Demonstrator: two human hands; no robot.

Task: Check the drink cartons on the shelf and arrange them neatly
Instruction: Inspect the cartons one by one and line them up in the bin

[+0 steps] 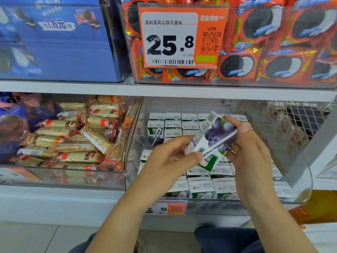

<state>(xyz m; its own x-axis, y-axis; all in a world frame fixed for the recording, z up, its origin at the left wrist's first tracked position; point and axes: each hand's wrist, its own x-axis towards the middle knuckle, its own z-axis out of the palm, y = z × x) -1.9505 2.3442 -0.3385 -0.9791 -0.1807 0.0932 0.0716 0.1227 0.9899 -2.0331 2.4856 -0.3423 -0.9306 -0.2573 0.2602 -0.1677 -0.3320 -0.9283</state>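
You had one drink carton (212, 141) up in both hands, lifted clear above the clear bin (209, 203) on the lower shelf (54, 199), tilted, grape print and straw facing you. Left hand (169, 159) had thumb and fingers pinched on the carton's lower-left end; right hand (249, 148) had fingers curled round the upper-right end. Neither hand was loose.

Looked like the check step. To do it well, my guess: turn it slowly, look over corners, straw and print w/o squeezing, since a thin carton would dent easily. Then put it back upright, same facing as the rest, into a gap in the rows, not on top.

Containers: the clear bin held the other cartons (200, 187) in rows, mostly tops up; front rows tight, back rows toward the bin's rear wall, w/ a gap at mid-left where one carton (155, 134) showed its front face. Bin to the left (63, 178) held wrapped snack bars (73, 143), piled loose. Upper shelf bin held cookie packs (273, 61) behind an orange price tag (182, 37).
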